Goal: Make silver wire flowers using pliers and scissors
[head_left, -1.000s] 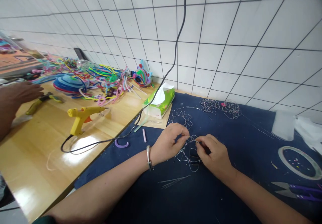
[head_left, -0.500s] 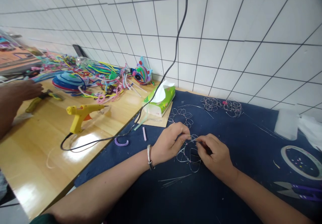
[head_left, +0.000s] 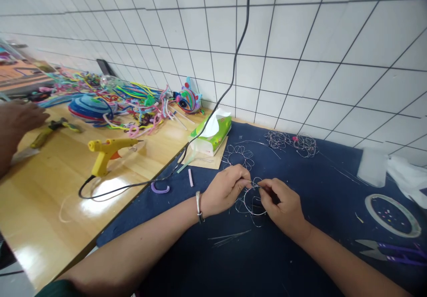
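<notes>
Between my hands is a flower-shaped wire frame (head_left: 246,204), a ring of thin silvery wire with looped petals, partly covered by my fingers. My left hand (head_left: 227,189), with a bracelet at the wrist, pinches wire at the frame's upper side. From the right, my right hand (head_left: 282,204) pinches the wire close by, fingertips a short gap from the left ones. A second wire flower (head_left: 239,155) lies flat just beyond my left hand. Several straight wire pieces (head_left: 228,238) rest on the dark cloth nearer to me.
A yellow glue gun (head_left: 106,154) and pliers (head_left: 50,132) lie on the wooden table, where another person's hand (head_left: 20,121) reaches in. A tissue pack (head_left: 215,134) stands behind. Purple-handled scissors (head_left: 388,251), a bead-holding ring dish (head_left: 368,206) and bundled wire flowers (head_left: 305,145) are rightward.
Both hands keep their pinch on the wire, with only slight movement. The other person's hand has drawn a little to the left. The view has shifted slightly.
</notes>
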A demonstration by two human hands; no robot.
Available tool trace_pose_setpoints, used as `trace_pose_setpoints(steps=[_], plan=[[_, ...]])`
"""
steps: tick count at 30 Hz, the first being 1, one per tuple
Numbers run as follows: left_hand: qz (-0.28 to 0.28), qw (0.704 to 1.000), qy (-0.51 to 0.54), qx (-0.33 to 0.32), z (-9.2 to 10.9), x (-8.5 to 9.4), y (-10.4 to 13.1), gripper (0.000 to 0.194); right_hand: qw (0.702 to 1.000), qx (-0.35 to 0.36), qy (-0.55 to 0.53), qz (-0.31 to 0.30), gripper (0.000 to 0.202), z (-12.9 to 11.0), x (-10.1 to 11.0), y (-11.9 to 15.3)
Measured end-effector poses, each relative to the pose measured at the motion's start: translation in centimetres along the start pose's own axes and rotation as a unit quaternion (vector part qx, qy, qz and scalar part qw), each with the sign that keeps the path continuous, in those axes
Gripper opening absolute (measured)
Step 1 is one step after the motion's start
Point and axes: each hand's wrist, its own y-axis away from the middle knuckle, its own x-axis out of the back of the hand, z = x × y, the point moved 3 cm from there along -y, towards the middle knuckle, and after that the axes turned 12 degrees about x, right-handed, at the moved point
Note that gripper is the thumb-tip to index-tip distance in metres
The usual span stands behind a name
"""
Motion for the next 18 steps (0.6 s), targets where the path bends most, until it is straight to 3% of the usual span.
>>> trace_pose_setpoints(steps=[8,18], plan=[[0.008,1.000,-0.022,-0.015,0.16,-0.10,0.11,0.015,0.999,0.034,0.019,0.021,0.020,-0.29,0.23,-0.14],[-0.016,1.000,0.003,-0.011,0.23,-0.14,0.16,0.015,0.997,0.035,0.053,-0.046,0.025,0.20,-0.31,-0.02]])
